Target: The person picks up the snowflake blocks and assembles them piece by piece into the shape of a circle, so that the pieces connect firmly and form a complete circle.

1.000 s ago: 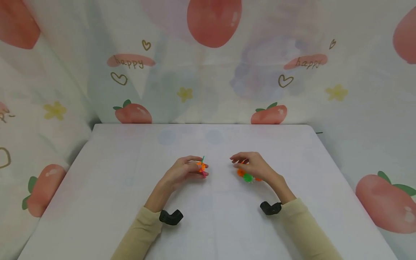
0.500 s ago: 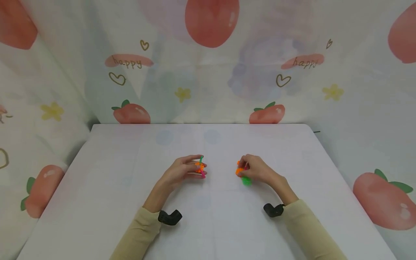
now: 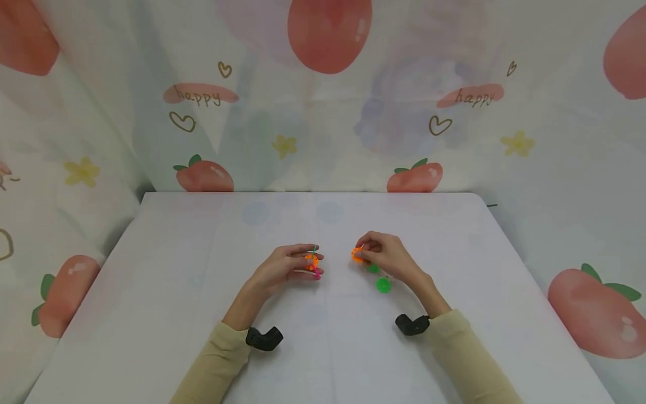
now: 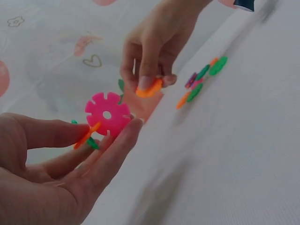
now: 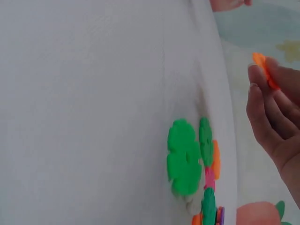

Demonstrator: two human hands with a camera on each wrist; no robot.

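Note:
My left hand (image 3: 282, 266) holds a small cluster of notched plastic snowflake discs fitted together. In the left wrist view a pink disc (image 4: 117, 110) faces the camera, with an orange disc (image 4: 86, 136) pinched under the thumb and a green disc (image 4: 93, 143) behind it. My right hand (image 3: 391, 255) pinches a single orange snowflake disc (image 3: 357, 255) between thumb and fingers, raised off the table and apart from the cluster. Below the right hand lie loose discs, among them a bright green disc (image 3: 383, 285); the hand partly covers them in the head view.
The loose pile also has a dark green disc (image 5: 206, 140), an orange disc (image 5: 216, 159) and a pink disc (image 5: 209, 178), close together on the white table (image 3: 202, 314). A printed curtain (image 3: 323, 123) hangs behind the table's far edge.
My right hand has reached down to the loose discs, picked out an orange one and moved up and left with it. The left hand keeps its cluster almost in place.

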